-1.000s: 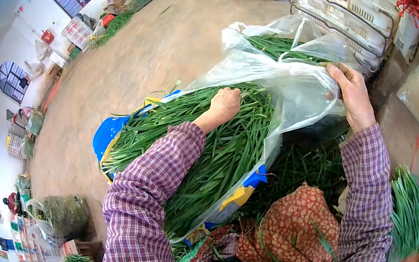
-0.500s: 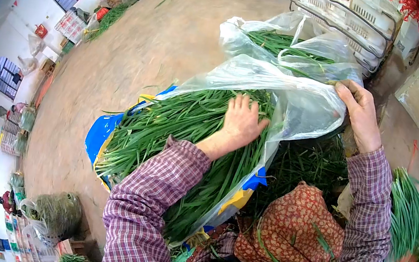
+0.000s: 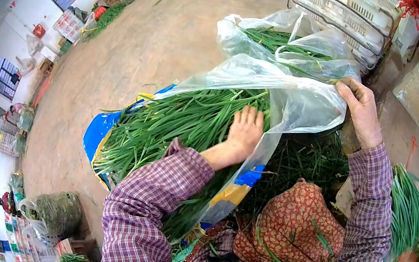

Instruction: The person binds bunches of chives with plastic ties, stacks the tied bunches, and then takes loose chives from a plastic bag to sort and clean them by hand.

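A large clear plastic bag [image 3: 306,110] with blue and yellow print lies open in front of me, full of long green chives [image 3: 184,119]. My left hand [image 3: 246,131] rests on the chives near the bag's right side, fingers stretched out and pointing away from me. At the bag's upper right corner, my right hand [image 3: 359,112] pinches the plastic between thumb and fingers and holds it up. Part of the chives is hidden under my left sleeve.
Behind stands another clear bag of greens [image 3: 289,45], beside stacked white crates [image 3: 348,13]. Bundled greens [image 3: 406,206] lie at right. Loose dark leaves [image 3: 303,165] and a red patterned cloth [image 3: 290,226] are close to my body. A filled bag [image 3: 59,214] sits at lower left.
My left hand has slid slightly right and toward me over the chives, closer to the bag's right edge. My right hand stays on the plastic.
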`<state>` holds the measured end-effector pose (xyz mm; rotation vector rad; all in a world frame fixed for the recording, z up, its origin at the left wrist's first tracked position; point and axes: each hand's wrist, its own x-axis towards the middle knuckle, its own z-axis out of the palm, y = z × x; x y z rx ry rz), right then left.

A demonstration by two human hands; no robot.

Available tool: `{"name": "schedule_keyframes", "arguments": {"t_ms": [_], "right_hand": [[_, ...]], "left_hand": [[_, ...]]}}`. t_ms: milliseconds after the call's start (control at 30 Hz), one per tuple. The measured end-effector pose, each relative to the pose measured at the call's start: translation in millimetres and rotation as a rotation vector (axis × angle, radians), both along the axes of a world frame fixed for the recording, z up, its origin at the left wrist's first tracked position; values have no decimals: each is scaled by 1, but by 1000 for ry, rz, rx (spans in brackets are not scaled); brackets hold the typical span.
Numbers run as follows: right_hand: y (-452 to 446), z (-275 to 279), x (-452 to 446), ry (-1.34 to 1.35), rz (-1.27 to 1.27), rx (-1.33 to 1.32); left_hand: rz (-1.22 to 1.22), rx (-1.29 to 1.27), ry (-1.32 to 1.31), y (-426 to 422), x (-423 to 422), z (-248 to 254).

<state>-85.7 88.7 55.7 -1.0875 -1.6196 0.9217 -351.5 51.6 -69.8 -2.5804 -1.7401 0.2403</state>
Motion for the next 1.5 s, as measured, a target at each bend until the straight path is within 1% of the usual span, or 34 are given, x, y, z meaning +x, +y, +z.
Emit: {"name": "schedule_keyframes", "arguments": {"t_ms": [33, 67, 100, 167, 200, 267, 300, 367, 400, 433, 500, 533, 567, 600, 633, 667, 700, 833, 933, 1033, 1067, 1133, 1167, 1233, 1300, 1367, 1433, 1467, 1500], "right_hand": [[-1, 1, 1, -51, -8, -20], [-2, 2, 1, -101, -15, -38], [-4, 1, -1, -103, -10, -39], [-10, 0, -3, -11, -33, -32], [-10, -1, -3, -11, -31, -32], [-10, -3, -2, 17, -36, -40], [-9, -2, 0, 20, -39, -36], [-5, -1, 3, -71, -13, -10], [-4, -1, 3, -69, -13, -11], [-2, -1, 1, -64, -9, -12], [0, 4, -6, -56, -5, -12], [-1, 11, -12, 14, -20, -61], [1, 14, -13, 84, -37, -111], [14, 13, -14, 44, -42, -28], [23, 13, -12, 45, -50, -31], [26, 21, -21, 141, -55, -72], [29, 28, -28, 237, -56, -116], [41, 47, -44, 325, -10, -80], [34, 56, -54, 348, 39, -58], [33, 53, -55, 398, 10, -69], [33, 52, -53, 402, 11, -69], [35, 47, -46, 398, 56, -85], [36, 42, -43, 401, 51, -82], [41, 32, -40, 403, 72, -129], [36, 33, -43, 394, 59, -138], [36, 33, -44, 386, 60, -142], [36, 36, -46, 389, 55, -149], [37, 37, -46, 382, 53, -146], [38, 38, -46, 373, 50, -142]], "left_hand": [[31, -40, 7, 3, -8, 16], [60, -5, -122, 3, -15, 17], [83, -2, -165, 5, -21, 20], [73, 5, -160, 3, -23, 21], [75, 5, -159, 2, -22, 23], [46, -73, -201, 0, -19, 28], [43, -69, -199, 4, -20, 33], [99, -71, -287, 20, -30, 47], [115, -58, -322, 31, -40, 59], [47, 223, -358, 39, -52, 49], [36, 236, -293, 56, -74, 42], [76, 373, -217, 58, -78, 31], [72, 371, -214, 57, -76, 31], [188, 118, -176, 54, -71, 30], [302, -136, -134, 50, -66, 28], [209, 19, -123, 43, -64, 9], [159, -7, -155, 37, -61, 9], [153, -93, -213, 17, -38, 7], [101, 4, -230, 6, -29, -5], [106, -10, -257, 1, -27, -8], [108, -9, -253, 1, -26, -1], [210, -171, -229, 10, -22, 15], [241, -208, -282, 21, -27, 14], [314, -418, -375, 45, -34, 48], [270, -205, -386, 70, -57, 51], [288, -54, -307, 95, -76, 58], [256, 120, -261, 109, -101, 49], [243, 108, -189, 115, -113, 44], [236, 109, -188, 118, -118, 44]]}}
